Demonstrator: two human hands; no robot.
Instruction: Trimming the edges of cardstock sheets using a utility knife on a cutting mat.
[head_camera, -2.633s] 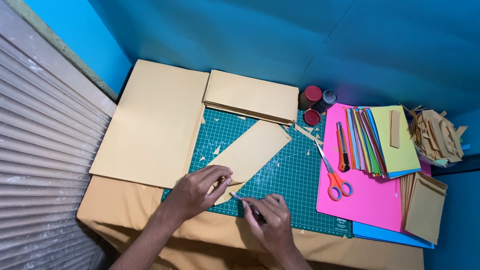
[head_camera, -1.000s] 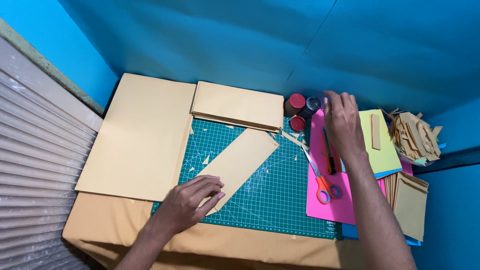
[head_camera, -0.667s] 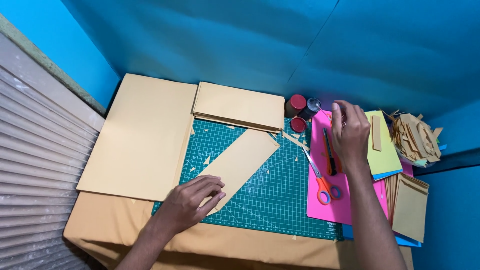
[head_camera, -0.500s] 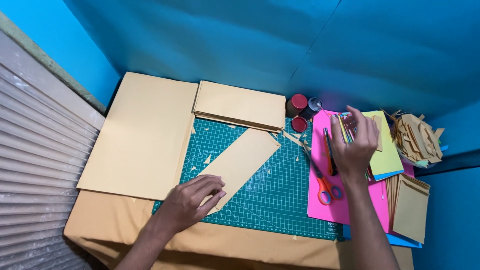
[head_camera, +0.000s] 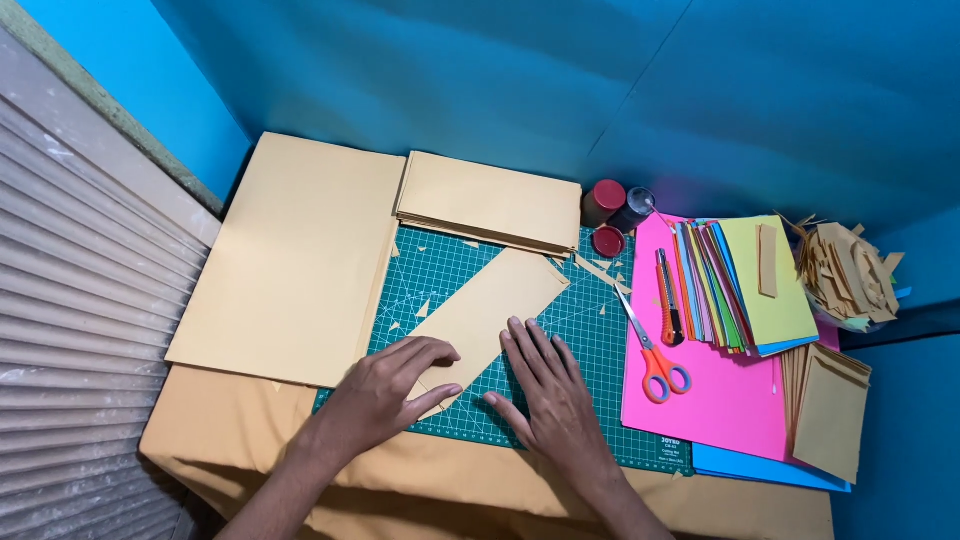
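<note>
A long tan paper strip (head_camera: 490, 308) lies slanted on the green cutting mat (head_camera: 590, 360). My left hand (head_camera: 385, 395) rests on the strip's near end, fingers spread and pressing down. My right hand (head_camera: 545, 385) lies flat on the mat beside the strip, its fingertips touching the strip's right edge. Neither hand holds anything. An orange utility knife (head_camera: 668, 305) and orange-handled scissors (head_camera: 650, 350) lie on a pink sheet (head_camera: 720, 400) to the right.
A large tan sheet (head_camera: 295, 260) lies left of the mat, and a tan paper stack (head_camera: 490, 200) sits behind it. Red-lidded jars (head_camera: 605, 205) stand at the back. Coloured paper stack (head_camera: 745, 285), paper scraps (head_camera: 845, 270) and tan cards (head_camera: 830, 410) fill the right side.
My right hand has put down the knife on the pink sheet, come back from the right side and now rests flat on the mat beside the strip. My left hand stayed on the strip.
</note>
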